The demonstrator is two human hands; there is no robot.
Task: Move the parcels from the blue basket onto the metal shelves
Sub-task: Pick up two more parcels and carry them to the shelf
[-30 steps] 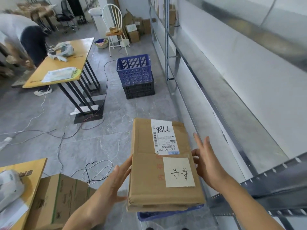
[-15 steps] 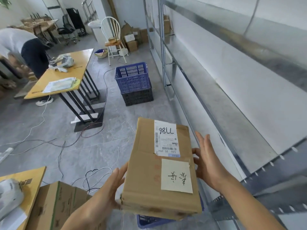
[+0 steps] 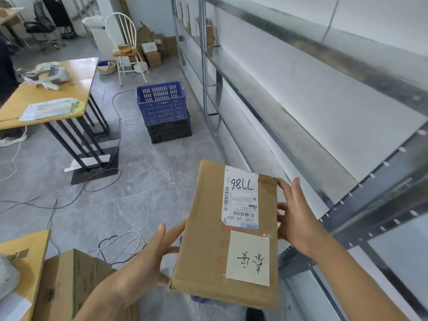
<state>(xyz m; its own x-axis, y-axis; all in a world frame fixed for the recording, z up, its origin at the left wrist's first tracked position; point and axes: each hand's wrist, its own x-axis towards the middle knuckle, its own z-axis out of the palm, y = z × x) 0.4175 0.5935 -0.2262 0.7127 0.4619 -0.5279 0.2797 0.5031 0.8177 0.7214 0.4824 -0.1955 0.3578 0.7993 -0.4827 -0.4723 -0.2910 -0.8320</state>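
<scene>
I hold a flat brown cardboard parcel [image 3: 206, 239] in front of me, with a white shipping label marked "98LL" and a cream handwritten note on top. My left hand [image 3: 148, 258] grips its left edge and my right hand [image 3: 294, 216] presses its right edge. The parcel hangs above the floor, just left of the metal shelves [image 3: 312, 144], whose bare grey boards run along the right wall. A sliver of the blue basket [image 3: 200, 299] shows under the parcel's near edge; the rest is hidden.
A second blue crate [image 3: 162, 101] sits stacked on a black crate [image 3: 170, 129] further down the aisle. Yellow tables [image 3: 46, 93] stand at left, an open cardboard box [image 3: 69, 283] at lower left. Cables trail over the grey floor. A white chair and boxes stand at the back.
The parcel has risen and shifted right toward the shelves, tilting slightly. My view has turned right, and the person at far left has almost left the frame.
</scene>
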